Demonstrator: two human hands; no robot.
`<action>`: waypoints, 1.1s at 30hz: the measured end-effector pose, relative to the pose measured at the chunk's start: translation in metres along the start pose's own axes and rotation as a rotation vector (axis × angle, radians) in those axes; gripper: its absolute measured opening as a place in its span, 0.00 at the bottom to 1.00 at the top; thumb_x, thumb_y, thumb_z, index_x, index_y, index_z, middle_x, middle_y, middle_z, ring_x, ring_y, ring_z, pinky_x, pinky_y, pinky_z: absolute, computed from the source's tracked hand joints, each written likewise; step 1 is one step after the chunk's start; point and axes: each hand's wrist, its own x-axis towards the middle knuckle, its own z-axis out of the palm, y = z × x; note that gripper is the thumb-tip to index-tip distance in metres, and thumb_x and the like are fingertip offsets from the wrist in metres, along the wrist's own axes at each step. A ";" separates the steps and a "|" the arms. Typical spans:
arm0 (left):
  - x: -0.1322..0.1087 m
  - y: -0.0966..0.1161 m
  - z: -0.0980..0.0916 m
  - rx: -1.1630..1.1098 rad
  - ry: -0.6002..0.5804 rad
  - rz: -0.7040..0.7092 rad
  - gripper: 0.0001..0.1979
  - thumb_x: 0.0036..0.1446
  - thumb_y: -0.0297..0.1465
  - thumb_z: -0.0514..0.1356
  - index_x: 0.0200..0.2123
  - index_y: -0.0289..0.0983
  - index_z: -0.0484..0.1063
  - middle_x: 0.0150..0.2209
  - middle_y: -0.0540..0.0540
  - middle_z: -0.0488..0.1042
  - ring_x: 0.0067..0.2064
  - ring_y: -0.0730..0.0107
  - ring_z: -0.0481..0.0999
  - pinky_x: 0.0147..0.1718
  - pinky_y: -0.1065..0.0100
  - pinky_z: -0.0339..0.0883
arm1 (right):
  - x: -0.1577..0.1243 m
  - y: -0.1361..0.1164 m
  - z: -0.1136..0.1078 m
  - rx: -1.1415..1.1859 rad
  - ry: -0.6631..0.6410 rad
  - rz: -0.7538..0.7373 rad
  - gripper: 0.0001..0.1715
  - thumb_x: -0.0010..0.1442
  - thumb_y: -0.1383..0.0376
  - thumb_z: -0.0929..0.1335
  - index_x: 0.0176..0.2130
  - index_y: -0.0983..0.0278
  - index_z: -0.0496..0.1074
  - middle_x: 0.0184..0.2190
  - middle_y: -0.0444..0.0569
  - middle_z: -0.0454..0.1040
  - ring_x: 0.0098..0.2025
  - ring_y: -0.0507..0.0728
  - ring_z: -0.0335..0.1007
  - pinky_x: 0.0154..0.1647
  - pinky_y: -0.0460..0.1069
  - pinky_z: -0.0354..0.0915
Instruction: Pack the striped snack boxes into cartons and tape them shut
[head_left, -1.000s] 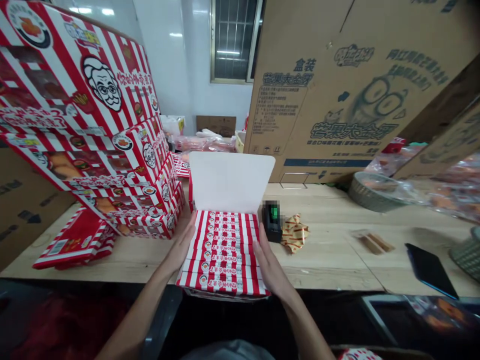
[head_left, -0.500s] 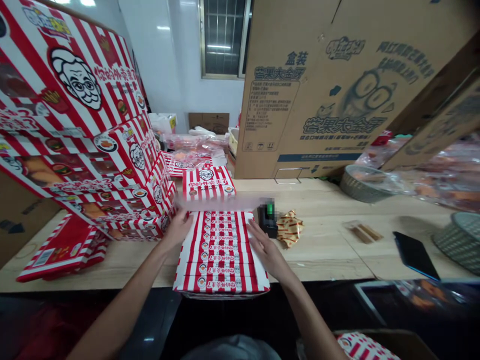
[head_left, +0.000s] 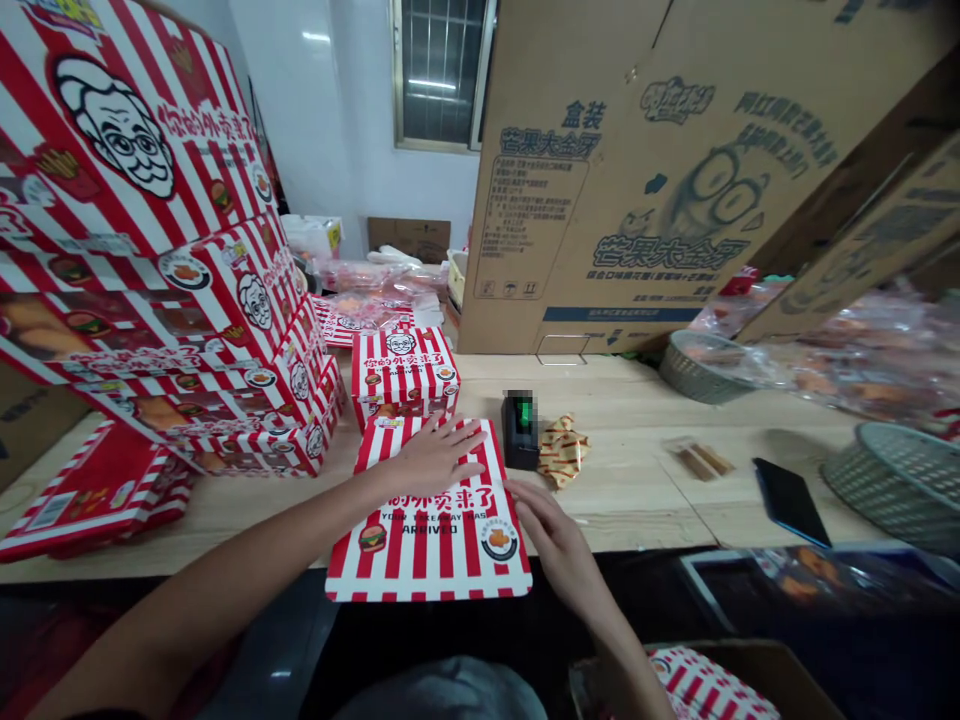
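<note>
A red-and-white striped carton lies in front of me at the table's near edge, its printed lid down flat over the top. My left hand rests on that lid with fingers stretched out toward the right. At the carton's right side is my right hand, its fingers extended along the edge. Directly behind stands a smaller striped box with a printed face on top. To the right of the carton are a black device with a green display and a patterned wrapper.
Stacked striped cartons rise on the left, beside a red flat package. A large brown cardboard box stands behind. Rightward are a grey basket, a dark phone and a second basket. An open box sits below right.
The carton's lid has swung down over the row of small striped packs, which are now covered. My left hand has moved from the left side onto the lid. My right hand stays alongside.
</note>
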 end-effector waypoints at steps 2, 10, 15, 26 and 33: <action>-0.010 -0.001 -0.006 -0.001 0.056 -0.046 0.24 0.59 0.43 0.49 0.57 0.43 0.59 0.63 0.47 0.51 0.64 0.59 0.44 0.61 0.52 0.34 | -0.018 -0.011 -0.005 0.102 -0.070 0.120 0.21 0.55 0.56 0.66 0.47 0.58 0.71 0.42 0.51 0.73 0.42 0.58 0.71 0.40 0.52 0.70; -0.157 0.005 -0.025 -0.318 0.490 -0.619 0.27 0.55 0.45 0.51 0.55 0.39 0.61 0.42 0.41 0.74 0.40 0.58 0.75 0.38 0.57 0.70 | -0.031 -0.026 -0.001 0.299 -0.256 0.234 0.30 0.50 0.60 0.71 0.53 0.56 0.66 0.38 0.45 0.76 0.32 0.53 0.72 0.33 0.47 0.71; -0.187 0.025 -0.006 -0.286 0.501 -0.410 0.24 0.52 0.37 0.59 0.54 0.48 0.62 0.48 0.46 0.69 0.47 0.64 0.71 0.43 0.66 0.69 | -0.026 -0.025 -0.001 -0.167 -0.099 -0.172 0.25 0.55 0.63 0.68 0.53 0.54 0.66 0.43 0.47 0.75 0.43 0.57 0.71 0.43 0.50 0.69; -0.189 0.013 0.061 0.183 0.883 -0.229 0.11 0.57 0.29 0.56 0.43 0.44 0.69 0.41 0.47 0.64 0.42 0.69 0.68 0.38 0.69 0.67 | -0.053 0.005 0.011 -0.250 -0.031 -0.354 0.20 0.58 0.68 0.65 0.49 0.52 0.69 0.32 0.46 0.69 0.34 0.52 0.69 0.32 0.45 0.69; -0.194 0.007 0.069 0.321 0.862 -0.164 0.12 0.56 0.30 0.57 0.45 0.46 0.69 0.46 0.45 0.62 0.45 0.66 0.68 0.41 0.66 0.68 | -0.046 0.019 -0.007 -0.505 -0.112 -0.553 0.25 0.55 0.65 0.68 0.52 0.49 0.66 0.50 0.52 0.62 0.52 0.59 0.63 0.46 0.53 0.69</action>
